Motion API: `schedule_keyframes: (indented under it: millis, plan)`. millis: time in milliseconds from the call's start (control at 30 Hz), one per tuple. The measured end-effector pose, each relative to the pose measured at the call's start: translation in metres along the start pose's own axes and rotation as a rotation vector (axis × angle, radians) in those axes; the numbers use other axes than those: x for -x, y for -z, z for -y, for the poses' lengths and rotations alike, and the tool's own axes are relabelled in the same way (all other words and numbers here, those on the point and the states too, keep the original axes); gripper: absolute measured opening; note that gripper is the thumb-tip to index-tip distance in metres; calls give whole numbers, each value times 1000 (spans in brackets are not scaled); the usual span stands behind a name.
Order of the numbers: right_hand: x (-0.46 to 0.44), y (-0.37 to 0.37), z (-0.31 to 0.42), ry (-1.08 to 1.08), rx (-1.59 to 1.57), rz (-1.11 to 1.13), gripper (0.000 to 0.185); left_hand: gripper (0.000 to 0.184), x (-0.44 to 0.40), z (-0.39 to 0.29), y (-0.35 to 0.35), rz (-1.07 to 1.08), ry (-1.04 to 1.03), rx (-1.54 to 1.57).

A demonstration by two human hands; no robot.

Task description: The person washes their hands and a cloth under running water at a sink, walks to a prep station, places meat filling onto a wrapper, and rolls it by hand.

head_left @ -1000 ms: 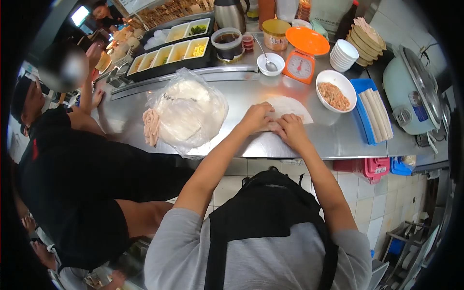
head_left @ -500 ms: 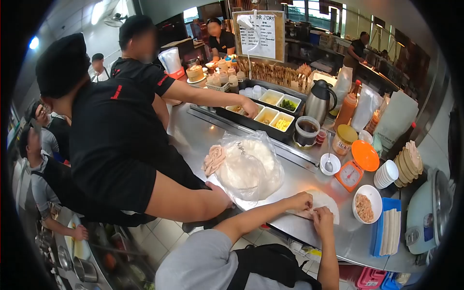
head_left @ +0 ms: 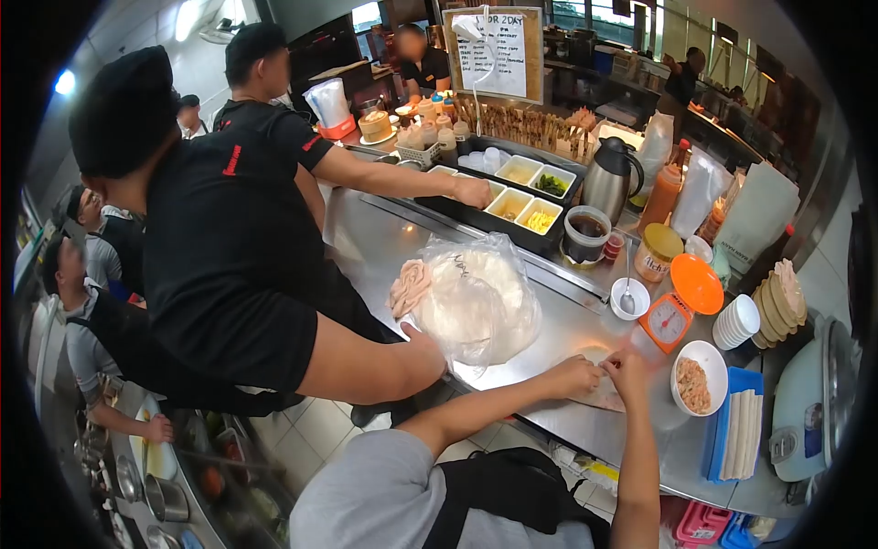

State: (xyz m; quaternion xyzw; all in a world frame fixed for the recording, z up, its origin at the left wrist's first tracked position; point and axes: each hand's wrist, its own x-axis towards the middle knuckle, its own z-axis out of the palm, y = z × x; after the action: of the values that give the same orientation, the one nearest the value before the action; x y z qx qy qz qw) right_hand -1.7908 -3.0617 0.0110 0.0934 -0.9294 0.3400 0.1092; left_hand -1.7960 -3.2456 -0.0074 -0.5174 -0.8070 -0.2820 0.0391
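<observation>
My left hand [head_left: 576, 377] and my right hand [head_left: 627, 373] meet over a thin pale wrapper [head_left: 604, 396] on the steel counter. Both have their fingers pinched together at its upper part; the wrapper's edge between them is largely hidden. To the right of my hands is a white bowl [head_left: 716, 354] of minced filling. A blue tray [head_left: 717, 435] beyond it holds several long pale rolls [head_left: 742, 434]. An orange scale [head_left: 665, 322] and a small white bowl with a spoon [head_left: 630, 299] stand behind my hands.
A plastic bag of round white sheets [head_left: 480, 302] lies left of my hands, beside a pinkish cloth [head_left: 410, 289]. A co-worker's arm [head_left: 393, 176] reaches to the topping containers [head_left: 521, 204]. A rice cooker [head_left: 807, 412] stands at the right.
First the view swung up and left, bringing co-workers into sight. Since then, my right hand has lifted off the wrapper's right side and come closer to my left hand.
</observation>
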Motion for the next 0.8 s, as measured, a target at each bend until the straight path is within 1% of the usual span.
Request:
schedule_keyframes:
  millis: [33, 67, 133, 167, 233, 267, 333, 400, 467, 600, 700, 767, 800]
  plan:
    - [0, -3, -10, 7, -86, 64, 17, 9, 2, -9, 8, -43, -99, -149]
    - [2, -3, -18, 6, -87, 66, 17, 9, 6, -13, 8, -42, -97, -148]
    - [6, -4, -33, -206, -352, 261, 15, 13, 12, -22, 5, -212, -309, -226]
    - [9, 1, -27, -208, -353, 262, 15, 13, 16, -25, 3, -248, -339, -261]
    - [17, 13, -5, -125, -130, 324, 14, 14, 23, -29, 4, -234, -343, -269]
    - [21, 10, -3, -127, -129, 326, 14, 14, 26, -30, 4, -225, -348, -281]
    - [33, 5, -2, 69, 39, 258, 13, 15, 28, -29, 3, -232, -328, -266]
    - [39, 6, 2, 52, 0, 278, 13, 15, 30, -30, 3, -239, -308, -251]
    - [44, 3, -1, 133, 68, 268, 14, 15, 28, -31, 5, -237, -280, -244]
    - [46, 10, 0, 102, 33, 268, 15, 18, 24, -34, 9, -259, -244, -185]
    - [44, 15, -2, 95, 33, 325, 17, 18, 22, -31, 7, -278, -200, -124]
    - [44, 19, -3, -43, -140, 314, 20, 20, 21, -30, 7, -301, -205, -136]
    - [43, 22, -2, -43, -140, 313, 20, 20, 21, -29, 8, -300, -206, -136]
